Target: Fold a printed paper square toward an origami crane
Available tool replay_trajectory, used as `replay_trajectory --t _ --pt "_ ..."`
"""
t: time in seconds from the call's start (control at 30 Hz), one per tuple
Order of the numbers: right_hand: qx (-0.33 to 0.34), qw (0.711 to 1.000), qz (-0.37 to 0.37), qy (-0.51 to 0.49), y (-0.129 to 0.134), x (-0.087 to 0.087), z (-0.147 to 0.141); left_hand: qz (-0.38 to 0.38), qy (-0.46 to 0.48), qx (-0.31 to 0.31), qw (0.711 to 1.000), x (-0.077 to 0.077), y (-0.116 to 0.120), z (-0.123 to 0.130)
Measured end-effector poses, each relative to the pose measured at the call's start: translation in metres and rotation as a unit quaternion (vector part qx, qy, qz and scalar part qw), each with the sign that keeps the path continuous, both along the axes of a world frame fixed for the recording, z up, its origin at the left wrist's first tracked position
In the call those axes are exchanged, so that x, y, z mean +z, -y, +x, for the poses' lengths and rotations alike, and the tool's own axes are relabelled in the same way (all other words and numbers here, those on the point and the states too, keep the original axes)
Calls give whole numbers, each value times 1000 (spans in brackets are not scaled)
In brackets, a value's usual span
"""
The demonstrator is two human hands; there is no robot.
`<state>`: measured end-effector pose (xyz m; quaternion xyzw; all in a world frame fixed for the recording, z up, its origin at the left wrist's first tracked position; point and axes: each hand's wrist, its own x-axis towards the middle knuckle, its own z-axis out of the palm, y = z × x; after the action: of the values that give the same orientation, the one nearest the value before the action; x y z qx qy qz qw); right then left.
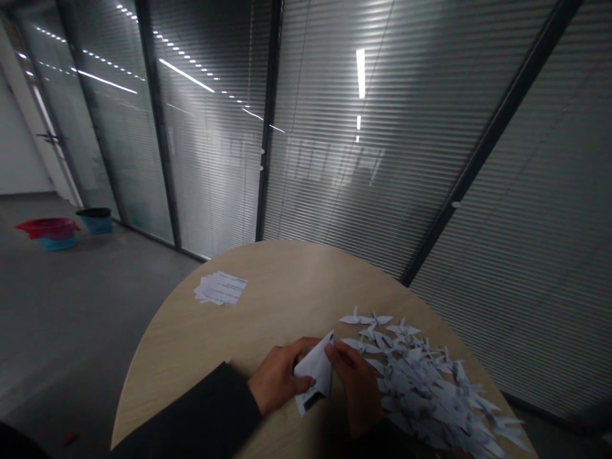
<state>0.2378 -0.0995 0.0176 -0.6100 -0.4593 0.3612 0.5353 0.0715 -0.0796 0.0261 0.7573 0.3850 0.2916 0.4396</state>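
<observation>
A partly folded sheet of white paper [315, 368], with dark print near its lower edge, is held up over the round table between both hands. My left hand [282, 375] grips its left side, the thumb lying across the front face. At its upper right edge, my right hand [354, 376] pinches the paper between thumb and fingers. Just right of that hand spreads a large heap of folded white paper cranes [425, 382]. Some of the heap's near side is hidden behind my right arm.
Loose printed paper sheets [221, 288] lie stacked at the table's [287, 280] far left. Glass partitions with blinds [344, 191] stand close behind the table. On the floor at left are a red-lined bin [50, 228] and a blue bin with a dark liner [97, 222].
</observation>
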Motion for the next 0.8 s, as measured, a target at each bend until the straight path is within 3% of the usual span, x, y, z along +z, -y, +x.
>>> replay_trajectory --t 0.63,0.8 --pt "-40 999 17 -1 4 12 2 14 -54 -1 998 9 6 3" --pt "-47 998 38 2 3 7 2 20 -60 5 998 7 6 3"
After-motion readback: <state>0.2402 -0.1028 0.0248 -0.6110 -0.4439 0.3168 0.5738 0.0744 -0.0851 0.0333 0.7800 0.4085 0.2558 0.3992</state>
